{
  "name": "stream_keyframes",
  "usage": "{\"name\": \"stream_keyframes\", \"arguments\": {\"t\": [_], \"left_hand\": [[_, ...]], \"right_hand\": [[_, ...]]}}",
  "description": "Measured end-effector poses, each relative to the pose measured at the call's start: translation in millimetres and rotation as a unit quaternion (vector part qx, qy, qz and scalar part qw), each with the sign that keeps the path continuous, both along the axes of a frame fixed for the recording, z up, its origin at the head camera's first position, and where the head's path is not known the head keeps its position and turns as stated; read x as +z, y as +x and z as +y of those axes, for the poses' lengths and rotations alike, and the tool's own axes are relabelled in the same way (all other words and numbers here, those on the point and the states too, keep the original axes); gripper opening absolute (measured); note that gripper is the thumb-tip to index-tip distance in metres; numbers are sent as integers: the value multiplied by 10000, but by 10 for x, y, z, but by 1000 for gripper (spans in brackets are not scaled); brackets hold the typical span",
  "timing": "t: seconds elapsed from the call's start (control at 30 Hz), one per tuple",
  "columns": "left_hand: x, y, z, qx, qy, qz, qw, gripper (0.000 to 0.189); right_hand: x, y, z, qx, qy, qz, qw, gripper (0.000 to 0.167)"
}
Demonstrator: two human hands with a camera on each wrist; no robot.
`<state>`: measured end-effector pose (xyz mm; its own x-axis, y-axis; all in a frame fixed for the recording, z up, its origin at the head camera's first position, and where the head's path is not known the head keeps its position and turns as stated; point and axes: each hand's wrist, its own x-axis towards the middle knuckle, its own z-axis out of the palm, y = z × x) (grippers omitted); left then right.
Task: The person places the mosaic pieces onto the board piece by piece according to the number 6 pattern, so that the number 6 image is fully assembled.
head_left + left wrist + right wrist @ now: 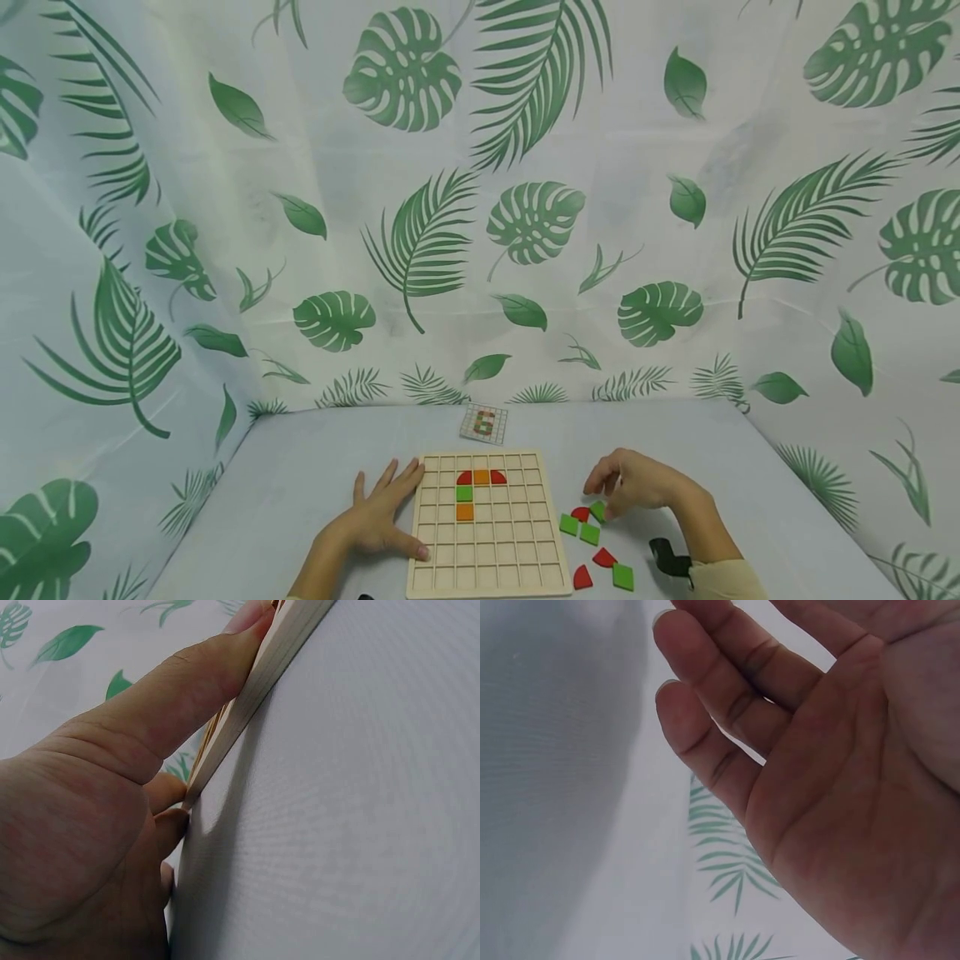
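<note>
We see the left hand (378, 517) with fingers spread, its thumb on the left edge of the pale wooden grid board (513, 533), which lies between both hands. The right hand (637, 482) bends its fingers over loose flat red and green tiles (589, 534); we cannot tell whether they pinch one.

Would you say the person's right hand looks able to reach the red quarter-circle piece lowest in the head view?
Probably yes: that red quarter-circle piece lies uncovered beside the pale wooden board, the right hand is nearby, and nothing tall stands between.
</note>
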<state>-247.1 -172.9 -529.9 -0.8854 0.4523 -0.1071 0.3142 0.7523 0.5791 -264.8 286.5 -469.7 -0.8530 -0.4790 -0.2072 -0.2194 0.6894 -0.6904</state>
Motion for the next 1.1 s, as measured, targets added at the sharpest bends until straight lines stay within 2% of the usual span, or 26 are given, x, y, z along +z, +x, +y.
{"name": "stream_keyframes", "arguments": {"t": [0.17,0.6,0.8,1.1], "left_hand": [[20,12,9,25,-8,-31,10000,134],[21,14,1,-47,34,-56,10000,134],[20,7,1,-61,42,-60,10000,134],[17,15,-1,-16,44,-53,10000,135]], "right_hand": [[-49,-22,2,-126,172,19,9998,33],[-142,-48,4,280,164,-14,9995,29],[-163,-62,16,507,102,106,9986,28],[-173,-76,-4,483,-176,-95,9986,26]]}}
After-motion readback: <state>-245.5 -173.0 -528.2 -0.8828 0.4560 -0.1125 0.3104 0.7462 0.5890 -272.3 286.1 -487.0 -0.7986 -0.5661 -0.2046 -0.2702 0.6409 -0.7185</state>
